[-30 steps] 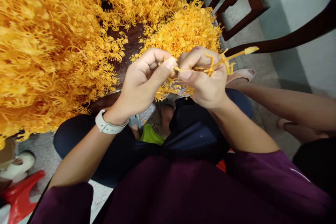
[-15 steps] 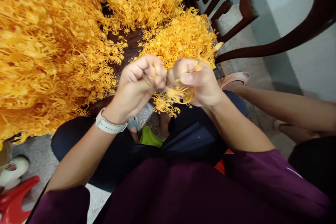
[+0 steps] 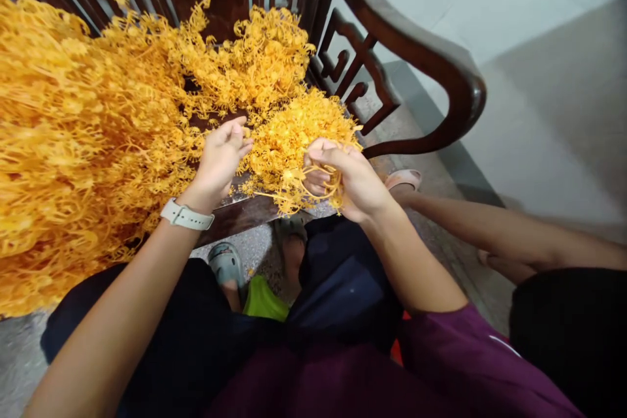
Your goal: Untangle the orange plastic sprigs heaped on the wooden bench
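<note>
My right hand (image 3: 350,176) is closed around a small bunch of yellow plastic flower sprigs (image 3: 292,191). Their thin stems loop below its fingers, and the heads hang out to the left. Apart from it, my left hand (image 3: 223,157), with a pale watch strap at the wrist, hovers over the seat's front edge. Its fingers are loosely bent and separated, with nothing clearly held. Just beyond both hands lies a compact heap of short yellow flower pieces (image 3: 298,121). A much larger tangled mass of yellow plastic sprigs (image 3: 98,137) spreads to the left.
The heaps lie on a dark wooden bench (image 3: 245,217) with a carved armrest (image 3: 416,59) at the right. Another person's bare leg (image 3: 490,219) reaches in from the right. Below, between my knees, something bright green (image 3: 264,300) shows near my grey clogs (image 3: 226,264).
My hands, together before, have separated; the left has moved left and loosened its fingers. My right hand keeps the sprigs. The view has tilted up, showing more of the bench back and armrest.
</note>
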A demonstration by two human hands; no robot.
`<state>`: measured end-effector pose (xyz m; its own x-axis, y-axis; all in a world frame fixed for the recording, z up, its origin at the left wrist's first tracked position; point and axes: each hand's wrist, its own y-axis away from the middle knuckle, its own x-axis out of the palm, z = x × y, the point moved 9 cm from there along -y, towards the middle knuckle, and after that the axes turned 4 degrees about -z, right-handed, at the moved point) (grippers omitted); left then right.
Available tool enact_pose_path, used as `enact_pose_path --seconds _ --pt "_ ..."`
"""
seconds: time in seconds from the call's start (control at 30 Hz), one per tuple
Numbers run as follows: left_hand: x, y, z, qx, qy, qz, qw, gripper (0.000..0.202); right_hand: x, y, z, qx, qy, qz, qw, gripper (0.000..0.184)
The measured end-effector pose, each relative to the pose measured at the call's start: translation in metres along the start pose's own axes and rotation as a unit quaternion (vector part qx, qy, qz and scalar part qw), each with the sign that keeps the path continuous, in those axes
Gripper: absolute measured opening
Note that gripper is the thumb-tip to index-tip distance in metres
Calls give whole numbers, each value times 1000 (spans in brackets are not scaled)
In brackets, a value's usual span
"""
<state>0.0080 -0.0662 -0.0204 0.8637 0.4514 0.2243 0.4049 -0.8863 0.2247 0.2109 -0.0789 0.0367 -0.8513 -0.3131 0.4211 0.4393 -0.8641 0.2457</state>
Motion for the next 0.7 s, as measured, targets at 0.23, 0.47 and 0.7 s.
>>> enact_pose_path --seconds 0.23,0.47,0.7 --pt "41 -11 -29 67 -58 59 994 43 4 -1 23 -27 -12 21 999 36" --pt "80 71 -90 154 -90 216 960 25 9 -8 53 -142 30 -6 989 53" --pt "57 76 -101 133 36 160 977 19 28 -13 61 -198 81 -21 977 54"
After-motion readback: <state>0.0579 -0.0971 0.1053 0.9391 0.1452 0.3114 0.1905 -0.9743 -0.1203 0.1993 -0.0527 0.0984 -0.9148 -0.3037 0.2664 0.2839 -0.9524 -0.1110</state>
